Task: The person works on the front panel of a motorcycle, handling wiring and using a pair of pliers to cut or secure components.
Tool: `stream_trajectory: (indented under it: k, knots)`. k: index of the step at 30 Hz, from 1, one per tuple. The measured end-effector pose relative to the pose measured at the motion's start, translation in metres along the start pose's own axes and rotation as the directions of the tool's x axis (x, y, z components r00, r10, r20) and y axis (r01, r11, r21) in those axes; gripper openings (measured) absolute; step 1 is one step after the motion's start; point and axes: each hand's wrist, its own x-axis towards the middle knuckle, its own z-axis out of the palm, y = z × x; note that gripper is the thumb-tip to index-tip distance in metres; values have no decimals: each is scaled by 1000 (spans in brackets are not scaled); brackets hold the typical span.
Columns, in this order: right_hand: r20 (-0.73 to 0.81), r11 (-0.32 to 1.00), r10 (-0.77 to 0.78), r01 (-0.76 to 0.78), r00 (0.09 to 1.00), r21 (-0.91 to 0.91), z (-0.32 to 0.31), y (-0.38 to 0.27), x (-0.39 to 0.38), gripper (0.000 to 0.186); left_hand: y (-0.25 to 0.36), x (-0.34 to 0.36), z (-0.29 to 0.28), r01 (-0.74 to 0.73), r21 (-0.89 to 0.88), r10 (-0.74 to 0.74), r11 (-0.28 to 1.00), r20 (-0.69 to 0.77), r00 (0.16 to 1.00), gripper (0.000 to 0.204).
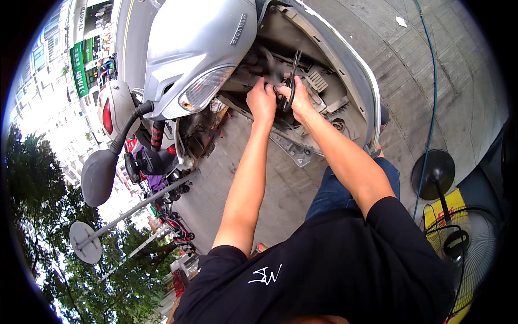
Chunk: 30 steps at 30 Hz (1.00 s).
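In front of me stands a silver scooter (pixel 202 40) with its body opened, baring a dusty compartment with wiring and finned parts. My right hand (pixel 300 101) is closed round a dark two-armed hand tool (pixel 294 69), its slim arms pointing away from me. Whether it is pliers or scissors I cannot tell. Just to the left, my left hand (pixel 262 101) is closed, fingertips pinched close to the tool. A small dark bit shows at those fingertips, too small to name. Loose cables (pixel 338 125) lie in the compartment beyond my right wrist.
A clear turn-signal lens (pixel 208 89) and a black mirror (pixel 99 177) are on the scooter's left side. Grey paving surrounds it, with a teal hose (pixel 433 81) along the right. A wire-caged fan (pixel 475 259) stands at lower right, near a round black base (pixel 433 168).
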Motion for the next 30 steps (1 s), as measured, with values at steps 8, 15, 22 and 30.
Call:
stream_trajectory:
  k: [8,15,22,30]
  knots:
    - [-36,997,26,-23,999,70,-2,7,3,48,-6,9,-6,-131,75,127,989,51,991,18]
    - [-61,994,70,-64,996,87,0,7,4,43,3,26,-14,-165,271,105,948,224,969,19]
    - [-69,992,53,-44,996,119,-2,7,7,44,1,43,-21,-322,328,180,888,396,900,20]
    - [-44,979,119,-109,992,170,4,5,5,42,14,65,-40,-419,368,160,830,563,811,28]
